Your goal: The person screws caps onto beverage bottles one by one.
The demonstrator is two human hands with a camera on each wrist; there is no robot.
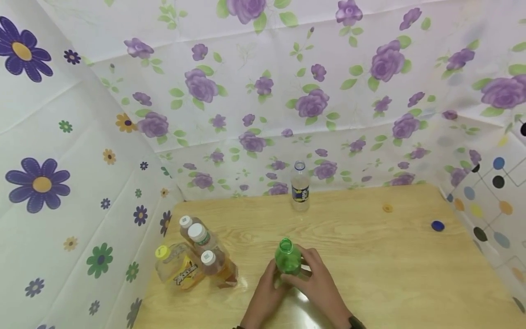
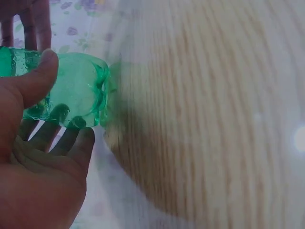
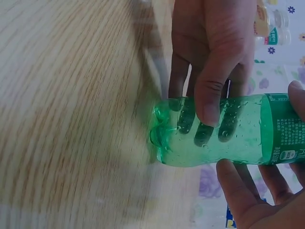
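A green plastic bottle (image 1: pixel 288 261), uncapped and upright, stands between both hands, its base at or just above the table. My left hand (image 1: pixel 268 292) holds its lower part from the left; in the right wrist view the left thumb (image 3: pixel 209 102) lies across the clear green wall, with fingers showing through from behind. From the other side my right hand (image 1: pixel 316 281) grips it higher up, near the green printed label (image 3: pixel 286 129). In the left wrist view the bottle's ridged base (image 2: pixel 97 90) faces the wooden surface.
On the left stand several capped bottles, including a yellow-capped one (image 1: pixel 176 265) and an amber one (image 1: pixel 222 269). A clear uncapped bottle (image 1: pixel 300 194) stands at the back edge. A blue cap (image 1: pixel 437 225) and a small yellow ring-like piece (image 1: pixel 387 208) lie on the right. Flowered sheets enclose the table (image 1: pixel 390 274).
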